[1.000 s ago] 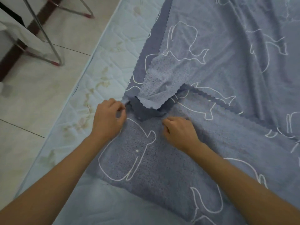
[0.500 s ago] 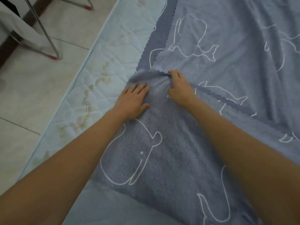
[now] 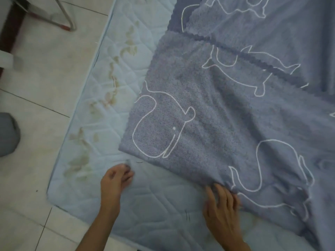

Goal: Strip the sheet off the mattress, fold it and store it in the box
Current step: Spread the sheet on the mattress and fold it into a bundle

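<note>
The blue-grey sheet (image 3: 226, 109) with white whale outlines lies partly folded over itself on the pale quilted mattress (image 3: 101, 109). Its folded near edge runs diagonally from its left corner down to the right. My left hand (image 3: 116, 180) hovers over bare mattress just below and left of that corner, fingers loosely curled and bunched, apart from the sheet. My right hand (image 3: 222, 200) reaches the folded edge, and its straight fingers touch the cloth there. No box is in view.
The mattress lies on a tiled floor (image 3: 36, 87), with its near-left corner close to my left arm. A metal frame leg (image 3: 67, 20) stands at the top left. A grey rounded object (image 3: 7, 133) sits at the left edge.
Both hands have left the far folded corner and drawn back to the sheet's near edge. The corner flap now lies flat. The view has shifted nearer and lower.
</note>
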